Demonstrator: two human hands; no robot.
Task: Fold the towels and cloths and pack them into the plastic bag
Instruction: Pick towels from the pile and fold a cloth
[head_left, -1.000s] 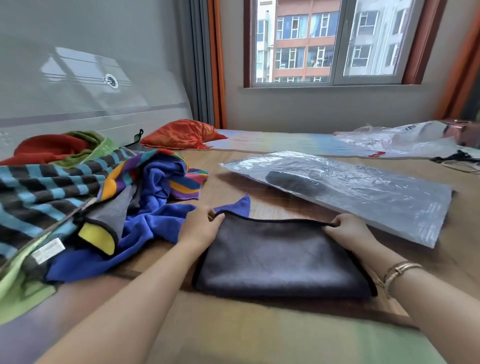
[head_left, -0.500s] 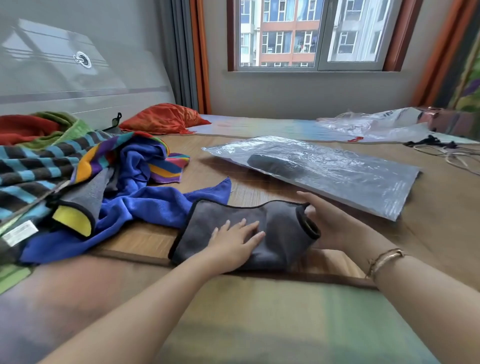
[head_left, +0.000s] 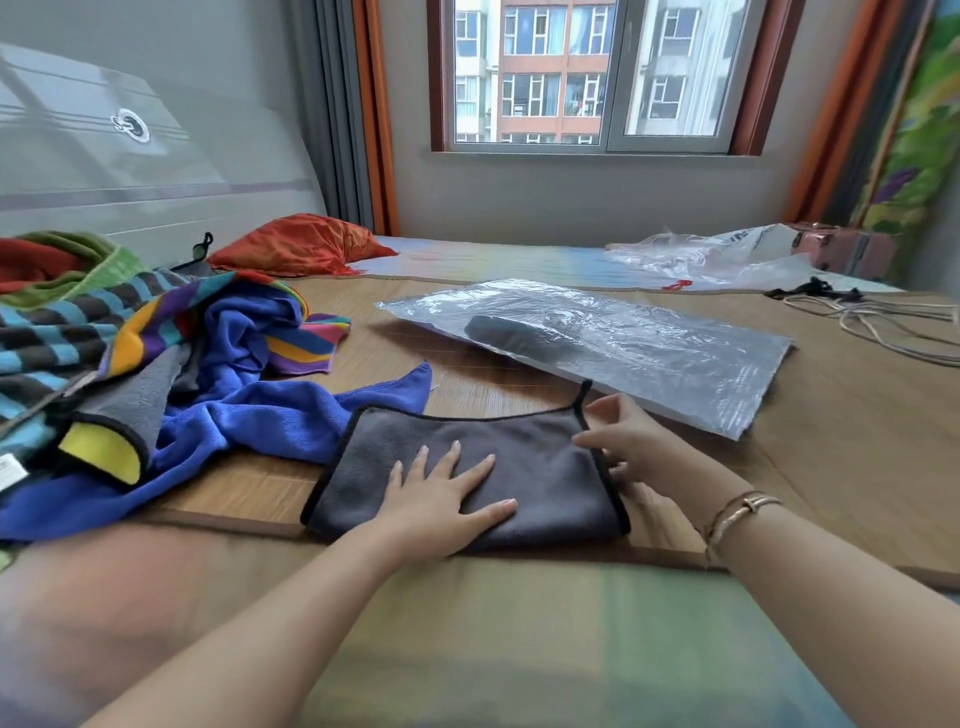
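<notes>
On folded grey cloth (head_left: 519, 457), flat left hand (head_left: 441, 493)

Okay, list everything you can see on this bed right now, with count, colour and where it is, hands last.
grey cloth: one, dark grey with black trim, folded, near edge of the mat
plastic bag: one, clear, behind the grey cloth, a dark folded cloth inside
blue towel: one, blue, crumpled left of the grey cloth
striped towels: pile, multicoloured, far left
orange cloth: one, back left
loose plastic: clear, back right
cords: pale, far right
left hand: flat on the grey cloth
right hand: at the cloth's right edge, bracelet on the wrist
</notes>
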